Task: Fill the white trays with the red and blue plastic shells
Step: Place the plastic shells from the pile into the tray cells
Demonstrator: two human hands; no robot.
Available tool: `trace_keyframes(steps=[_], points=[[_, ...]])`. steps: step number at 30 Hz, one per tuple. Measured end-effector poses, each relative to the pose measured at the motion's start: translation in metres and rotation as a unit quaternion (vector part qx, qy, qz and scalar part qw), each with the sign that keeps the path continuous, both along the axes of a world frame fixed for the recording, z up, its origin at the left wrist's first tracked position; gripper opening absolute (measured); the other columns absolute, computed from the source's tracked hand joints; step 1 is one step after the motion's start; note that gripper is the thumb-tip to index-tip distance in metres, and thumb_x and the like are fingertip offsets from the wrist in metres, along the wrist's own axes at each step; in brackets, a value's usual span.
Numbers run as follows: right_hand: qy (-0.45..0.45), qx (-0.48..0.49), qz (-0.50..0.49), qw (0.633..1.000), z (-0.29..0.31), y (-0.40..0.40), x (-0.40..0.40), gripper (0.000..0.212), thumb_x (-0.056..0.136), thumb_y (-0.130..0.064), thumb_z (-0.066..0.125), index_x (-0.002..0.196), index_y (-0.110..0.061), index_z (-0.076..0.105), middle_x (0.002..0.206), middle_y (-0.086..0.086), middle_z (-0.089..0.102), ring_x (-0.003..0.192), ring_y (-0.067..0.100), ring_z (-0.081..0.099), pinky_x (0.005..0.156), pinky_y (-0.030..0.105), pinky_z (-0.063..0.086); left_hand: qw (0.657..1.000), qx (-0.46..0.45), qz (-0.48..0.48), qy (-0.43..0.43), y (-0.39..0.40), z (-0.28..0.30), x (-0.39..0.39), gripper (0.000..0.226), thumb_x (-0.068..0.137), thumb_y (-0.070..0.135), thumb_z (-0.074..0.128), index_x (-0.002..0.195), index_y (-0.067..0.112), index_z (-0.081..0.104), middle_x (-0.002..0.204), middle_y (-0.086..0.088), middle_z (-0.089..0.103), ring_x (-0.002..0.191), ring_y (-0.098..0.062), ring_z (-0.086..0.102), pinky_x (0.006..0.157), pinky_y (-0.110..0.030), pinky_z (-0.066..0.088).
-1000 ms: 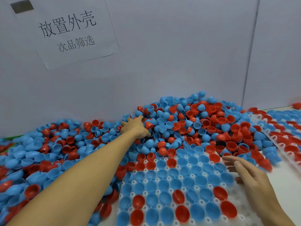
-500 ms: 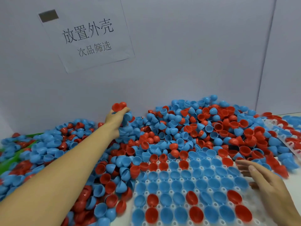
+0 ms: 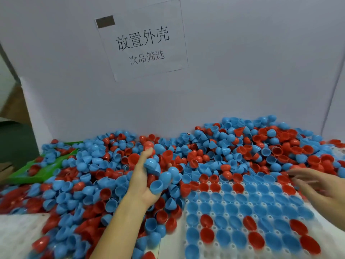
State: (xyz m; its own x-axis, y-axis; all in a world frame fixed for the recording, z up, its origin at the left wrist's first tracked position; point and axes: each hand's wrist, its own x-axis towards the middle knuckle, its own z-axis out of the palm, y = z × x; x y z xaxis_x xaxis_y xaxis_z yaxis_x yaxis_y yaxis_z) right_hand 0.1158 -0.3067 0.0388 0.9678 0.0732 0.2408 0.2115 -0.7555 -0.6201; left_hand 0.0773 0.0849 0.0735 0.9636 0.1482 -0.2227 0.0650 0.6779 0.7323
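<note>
Several shells (image 3: 158,172) now scooped nearer in left hand (image 3: 143,176) fingers, right hand (image 3: 321,189) still flat on tray (image 3: 211,202)

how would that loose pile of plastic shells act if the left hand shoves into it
The shell pile would probably slide and scatter: the shells are small, rounded and lie loose at all angles. They look light and thin-walled, since the left hand holds several at once, some spilling past the fingers.
</note>
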Motion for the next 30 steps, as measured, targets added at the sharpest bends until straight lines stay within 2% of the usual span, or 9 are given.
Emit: trace_keyframes(steps=[2, 6, 10, 14, 18, 21, 24, 27, 30], points=[[0.003, 0.011, 0.079, 0.997, 0.038, 0.064, -0.016, 0.018, 0.086, -0.052, 0.050, 0.099, -0.064, 0.056, 0.093, -0.039, 0.063, 0.092, -0.015, 0.062, 0.063, 0.003, 0.049, 1.000, -0.012, -0.014, 0.006, -0.009, -0.005, -0.010, 0.027, 0.080, 0.040, 0.076, 0.092, 0.016, 0.078, 0.096, -0.009, 0.075, 0.078, -0.023, 0.072, 0.065, -0.035, 0.062], [-0.032, 0.066, 0.220, 0.973, 0.051, 0.162, -0.015, 0.023, 0.098, -0.021, 0.058, 0.110, -0.039, 0.067, 0.107, -0.026, 0.062, 0.098, -0.008, 0.060, 0.082, 0.012, 0.051, 0.998, 0.003, -0.057, 0.004, -0.024, -0.011, -0.024, 0.042, 0.073, 0.039, 0.078, 0.104, 0.012, 0.079, 0.104, -0.011, 0.074, 0.082, -0.023, 0.072, 0.071, -0.035, 0.061], [-0.020, 0.041, 0.272, 0.961, 0.047, 0.208, -0.002, 0.015, 0.098, -0.019, 0.059, 0.104, -0.029, 0.069, 0.103, -0.016, 0.065, 0.096, -0.002, 0.061, 0.083, 0.015, 0.048, 0.996, 0.023, -0.083, -0.003, -0.025, -0.012, -0.032, 0.043, 0.085, 0.039, 0.069, 0.115, 0.009, 0.076, 0.120, -0.018, 0.072, 0.099, -0.029, 0.073, 0.083, -0.038, 0.061], [-0.008, -0.006, 0.279, 0.960, 0.043, 0.219, 0.004, 0.019, 0.093, -0.017, 0.062, 0.083, -0.032, 0.066, 0.082, -0.017, 0.067, 0.080, -0.007, 0.061, 0.068, 0.010, 0.049, 0.995, 0.034, -0.095, -0.005, -0.015, -0.014, -0.034, 0.039, 0.082, 0.039, 0.071, 0.107, 0.010, 0.079, 0.111, -0.016, 0.075, 0.088, -0.026, 0.075, 0.066, -0.033, 0.062], [0.014, -0.017, 0.255, 0.967, 0.040, 0.218, 0.005, 0.023, 0.087, -0.014, 0.067, 0.081, -0.035, 0.060, 0.086, -0.011, 0.066, 0.071, 0.001, 0.060, 0.059, 0.013, 0.046, 0.995, 0.025, -0.097, -0.014, -0.011, -0.018, -0.032, 0.033, 0.082, 0.039, 0.071, 0.099, 0.012, 0.081, 0.098, -0.014, 0.075, 0.077, -0.026, 0.075, 0.056, -0.031, 0.058], [0.031, -0.009, 0.246, 0.969, 0.034, 0.218, 0.005, 0.026, 0.086, -0.008, 0.064, 0.091, -0.031, 0.054, 0.079, 0.001, 0.068, 0.057, 0.005, 0.058, 0.048, 0.013, 0.045, 0.996, 0.017, -0.087, -0.013, -0.013, -0.026, -0.028, 0.036, 0.084, 0.041, 0.068, 0.102, 0.013, 0.081, 0.103, -0.015, 0.076, 0.082, -0.026, 0.075, 0.061, -0.033, 0.060], [0.035, -0.002, 0.225, 0.974, 0.027, 0.220, 0.005, 0.021, 0.084, -0.003, 0.055, 0.092, -0.023, 0.054, 0.068, 0.014, 0.067, 0.051, 0.011, 0.052, 0.048, 0.026, 0.049, 0.998, 0.002, -0.062, -0.001, -0.015, -0.030, -0.024, 0.040, 0.085, 0.046, 0.067, 0.099, 0.011, 0.082, 0.101, -0.013, 0.075, 0.082, -0.024, 0.073, 0.064, -0.032, 0.061], [0.035, 0.008, 0.202, 0.979, 0.020, 0.222, 0.007, 0.015, 0.084, -0.004, 0.056, 0.083, -0.019, 0.057, 0.065, 0.007, 0.066, 0.047, 0.008, 0.051, 0.046, 0.022, 0.047, 0.999, -0.006, -0.043, 0.022, -0.017, -0.029, -0.022, 0.051, 0.089, 0.045, 0.066, 0.118, 0.004, 0.073, 0.117, -0.019, 0.071, 0.100, -0.030, 0.067, 0.079, -0.037, 0.056], [0.005, 0.012, 0.182, 0.983, 0.018, 0.226, 0.008, 0.009, 0.086, -0.009, 0.062, 0.082, -0.017, 0.061, 0.077, -0.001, 0.066, 0.065, 0.012, 0.062, 0.058, 0.022, 0.054, 0.999, -0.006, -0.038, 0.029, -0.021, -0.026, -0.021, 0.056, 0.093, 0.043, 0.062, 0.131, 0.003, 0.065, 0.133, -0.021, 0.064, 0.113, -0.033, 0.062, 0.094, -0.041, 0.050]])
